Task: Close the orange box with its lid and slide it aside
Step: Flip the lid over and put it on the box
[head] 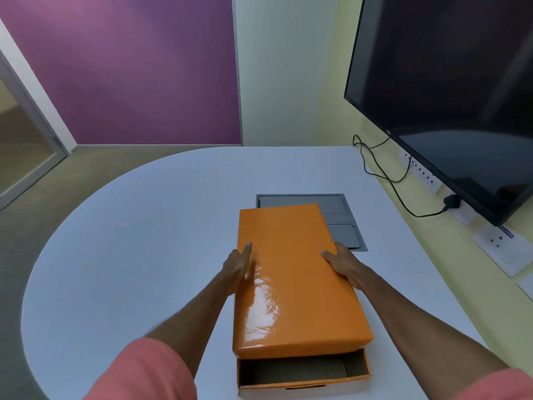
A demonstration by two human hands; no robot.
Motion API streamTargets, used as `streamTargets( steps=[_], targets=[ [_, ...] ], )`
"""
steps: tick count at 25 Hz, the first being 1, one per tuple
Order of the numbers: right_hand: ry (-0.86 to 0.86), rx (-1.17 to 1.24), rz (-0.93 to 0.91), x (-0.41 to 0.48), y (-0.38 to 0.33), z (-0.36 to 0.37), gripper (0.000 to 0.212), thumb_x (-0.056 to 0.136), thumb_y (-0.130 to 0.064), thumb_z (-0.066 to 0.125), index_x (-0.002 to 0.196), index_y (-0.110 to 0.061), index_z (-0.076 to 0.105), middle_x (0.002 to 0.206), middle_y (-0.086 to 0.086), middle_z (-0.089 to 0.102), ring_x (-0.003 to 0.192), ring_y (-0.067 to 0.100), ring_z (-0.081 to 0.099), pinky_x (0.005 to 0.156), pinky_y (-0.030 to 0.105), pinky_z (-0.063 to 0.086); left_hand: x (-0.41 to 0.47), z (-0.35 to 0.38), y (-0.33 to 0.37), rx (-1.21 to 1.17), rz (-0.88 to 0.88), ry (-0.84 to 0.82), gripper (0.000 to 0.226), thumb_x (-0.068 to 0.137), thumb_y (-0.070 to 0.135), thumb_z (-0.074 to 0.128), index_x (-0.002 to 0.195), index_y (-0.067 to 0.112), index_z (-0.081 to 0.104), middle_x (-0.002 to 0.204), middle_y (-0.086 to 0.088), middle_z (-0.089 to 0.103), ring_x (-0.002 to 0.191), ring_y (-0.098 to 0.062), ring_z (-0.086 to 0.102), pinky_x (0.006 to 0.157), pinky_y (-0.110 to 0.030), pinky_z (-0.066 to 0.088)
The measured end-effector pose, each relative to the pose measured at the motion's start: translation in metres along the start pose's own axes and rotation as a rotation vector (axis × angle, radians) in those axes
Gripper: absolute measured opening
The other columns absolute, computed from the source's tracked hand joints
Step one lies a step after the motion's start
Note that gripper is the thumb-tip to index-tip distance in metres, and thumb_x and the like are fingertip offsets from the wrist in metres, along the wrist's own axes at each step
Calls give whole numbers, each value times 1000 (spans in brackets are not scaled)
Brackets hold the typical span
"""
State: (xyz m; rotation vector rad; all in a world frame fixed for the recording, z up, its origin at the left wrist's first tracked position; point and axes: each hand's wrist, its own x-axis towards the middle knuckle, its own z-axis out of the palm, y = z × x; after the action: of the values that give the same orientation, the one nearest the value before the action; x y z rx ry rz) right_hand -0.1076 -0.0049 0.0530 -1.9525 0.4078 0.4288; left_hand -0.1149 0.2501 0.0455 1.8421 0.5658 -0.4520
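Note:
A glossy orange lid [291, 272] lies over the orange box [302, 379] on the white table. The lid is shifted toward the far side, so the near end of the box shows open, with its brown inside visible. My left hand [238, 265] grips the lid's left long edge, thumb on top. The lid's right long edge is held by my right hand [344, 265], also with the thumb on top. Both hands hold the far half of the lid.
A grey recessed panel [343, 226] sits in the table [144, 241] just beyond the lid. A dark screen [450, 90] hangs at the right, with a black cable [386, 174] and wall sockets [501, 246] below it. The table's rounded edge curves at the left.

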Motion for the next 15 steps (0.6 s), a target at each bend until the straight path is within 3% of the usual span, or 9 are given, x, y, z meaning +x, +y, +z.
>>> streamTargets(
  steps=[15],
  targets=[
    [0,32,13,-29,31,6,53,99,-34,49,144,-10,36,141,15,51,123,33,54,105,52,45,-23,8,-34,14,50,-21,76,94,58,37,152,13,19,157,-13,28,139,-37,35,110,-51,35]
  ],
)
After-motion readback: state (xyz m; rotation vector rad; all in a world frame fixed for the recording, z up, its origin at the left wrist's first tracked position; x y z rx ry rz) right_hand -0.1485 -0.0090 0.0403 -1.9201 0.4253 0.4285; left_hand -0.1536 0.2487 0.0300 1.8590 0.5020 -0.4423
